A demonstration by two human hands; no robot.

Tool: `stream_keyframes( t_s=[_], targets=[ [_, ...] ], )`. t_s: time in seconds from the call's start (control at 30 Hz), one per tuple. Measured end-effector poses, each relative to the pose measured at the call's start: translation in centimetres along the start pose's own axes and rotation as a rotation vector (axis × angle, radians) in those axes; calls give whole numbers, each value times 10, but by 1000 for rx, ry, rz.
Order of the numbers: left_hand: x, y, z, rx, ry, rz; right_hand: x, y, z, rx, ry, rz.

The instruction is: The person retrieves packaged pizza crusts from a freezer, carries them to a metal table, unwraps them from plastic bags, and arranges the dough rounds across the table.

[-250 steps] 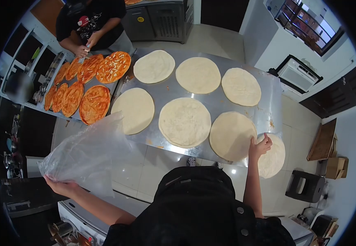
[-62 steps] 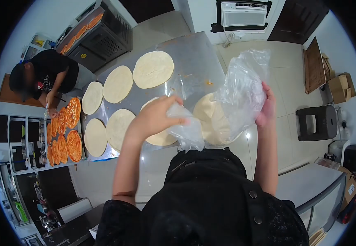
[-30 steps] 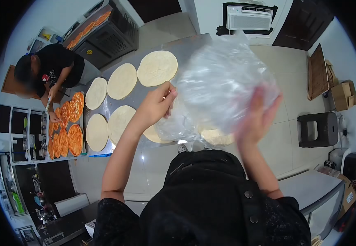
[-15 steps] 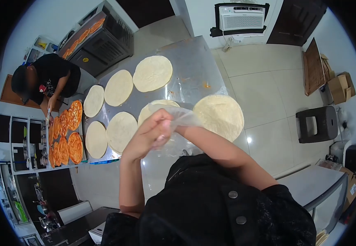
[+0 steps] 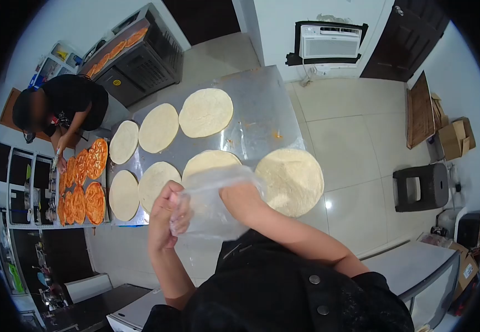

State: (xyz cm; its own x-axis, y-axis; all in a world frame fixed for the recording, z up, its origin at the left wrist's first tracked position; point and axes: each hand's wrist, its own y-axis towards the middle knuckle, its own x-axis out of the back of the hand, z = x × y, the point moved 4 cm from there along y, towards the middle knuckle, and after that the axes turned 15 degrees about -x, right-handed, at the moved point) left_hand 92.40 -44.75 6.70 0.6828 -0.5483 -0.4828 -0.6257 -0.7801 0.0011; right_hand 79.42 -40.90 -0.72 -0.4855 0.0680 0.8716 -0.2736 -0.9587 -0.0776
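A clear plastic bag (image 5: 209, 213) is spread between my hands, above the near edge of the metal table. My left hand (image 5: 170, 213) is closed on the bag's left side, fingers curled into the plastic. On the other side, my right hand (image 5: 241, 200) reaches into or behind the plastic, so its fingers are hidden. Just behind the bag lies a pale dough round (image 5: 209, 159), partly covered by it. To the right sits another dough round (image 5: 289, 182), near my right forearm. A further dough round (image 5: 158, 185) lies beside my left hand.
More dough rounds (image 5: 205, 113) lie on the metal table (image 5: 256, 94). At the left, a person (image 5: 74, 102) in black bends over several sauce-covered rounds (image 5: 96, 202). Behind that person stands a steel oven (image 5: 143, 61). A dark stool (image 5: 422, 185) stands on the floor at right.
My hands have moved apart, and the bunched bag now hangs spread between them. My left hand went left and down. The person's hand at left has shifted down slightly.
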Motion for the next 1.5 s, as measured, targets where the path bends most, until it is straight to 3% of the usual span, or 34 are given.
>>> stream_keyframes(
  t_s=[0.07, 0.1, 0.17, 0.23, 0.3, 0.33, 0.37, 0.4, 0.43, 0.47, 0.53, 0.6, 0.73, 0.8, 0.83, 0.9, 1.03, 1.1, 1.2, 1.27, 1.33, 1.4, 1.5],
  targets=[
    [2, 2, 4, 10, 116, -71, -3, -10, -2, -15, 151, 276],
    [7, 2, 8, 35, 231, -141, -1, -16, -5, -14, 148, 276],
    [17, 0, 7, 3, 315, -151, 18, -33, -3, 318, 426, 190],
    [27, -4, -1, -27, 405, -164, 69, -40, -6, 397, 712, 314],
    [34, -14, -14, -50, 380, -206, 96, -30, -43, 355, 1026, 268],
    [39, -19, -21, -59, 413, -226, 80, -16, -91, 151, 1169, 213],
    [45, -23, -25, -59, 411, -231, 83, -6, -129, -102, 1329, 28],
    [53, -27, -31, -124, 457, -306, 59, 12, -190, -243, 998, -324],
    [61, -34, -38, -186, 503, -382, 27, 20, -249, -366, 783, -525],
    [70, -41, -44, -202, 524, -495, -23, 25, -318, -456, 485, -536],
    [71, -51, -55, -242, 579, -569, -85, 13, -385, -815, 540, -179],
    [85, -65, -67, -275, 627, -586, -91, -13, -373, -1094, 781, 88],
    [100, -79, -71, -298, 595, -593, -80, -29, -345, -1057, 1088, 40],
    [112, -81, -71, -403, 615, -766, -68, -24, -335, -841, 1034, -175],
    [113, -80, -73, -405, 615, -764, -64, -24, -327, -840, 1036, -177],
    [118, -81, -82, -515, 658, -823, -40, -30, -300, -695, 842, -456],
    [144, -88, -83, -701, 692, -832, -10, -41, -224, -653, 953, -645],
    [127, -70, -66, -578, 567, -550, -3, -44, -195, -540, 1054, -711],
    [87, -35, -11, -240, 704, -590, 11, -45, -171, -452, 1025, -732],
    [54, -14, 27, -96, 833, -426, 18, -48, -154, -438, 1063, -725],
    [18, 1, 52, 39, 725, -191, 23, -50, -132, -311, 1106, -691],
    [-2, 16, 70, 42, 615, -12, 21, -52, -108, -231, 1096, -617],
    [-23, 27, 78, 112, 593, 57, 20, -55, -78, -69, 969, -517]
  ],
)
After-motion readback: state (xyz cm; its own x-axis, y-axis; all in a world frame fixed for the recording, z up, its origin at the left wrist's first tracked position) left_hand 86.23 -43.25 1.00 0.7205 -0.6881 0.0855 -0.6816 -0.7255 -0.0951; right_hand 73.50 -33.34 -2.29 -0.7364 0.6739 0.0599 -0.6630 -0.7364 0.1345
